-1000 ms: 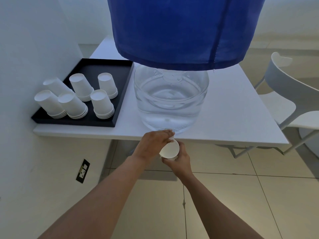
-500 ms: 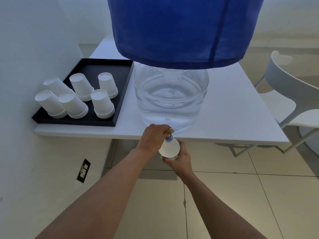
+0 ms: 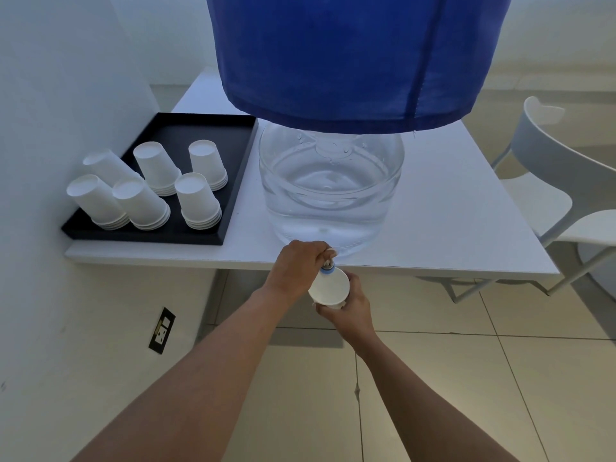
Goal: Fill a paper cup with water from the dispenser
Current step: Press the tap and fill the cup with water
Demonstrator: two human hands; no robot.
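A clear water dispenser (image 3: 330,195), topped by a bottle under a blue cloth cover (image 3: 353,58), stands at the front edge of a white table (image 3: 460,235). Its tap (image 3: 327,264), white with a blue ring, pokes out over the edge. My left hand (image 3: 300,265) is closed on the tap from above. My right hand (image 3: 350,305) grips a white paper cup (image 3: 329,285) from below and holds it upright directly under the tap. Whether water is in the cup cannot be made out.
A black tray (image 3: 233,181) on the table's left carries several stacks of upturned white paper cups (image 3: 143,191). A white wall runs along the left, with a dark socket (image 3: 161,330) low down. White chairs (image 3: 560,181) stand at the right. The floor is tiled.
My left hand has shifted its fingers on the tap, so the tap's blue ring now shows above the cup. The cup stays under the tap in my right hand.
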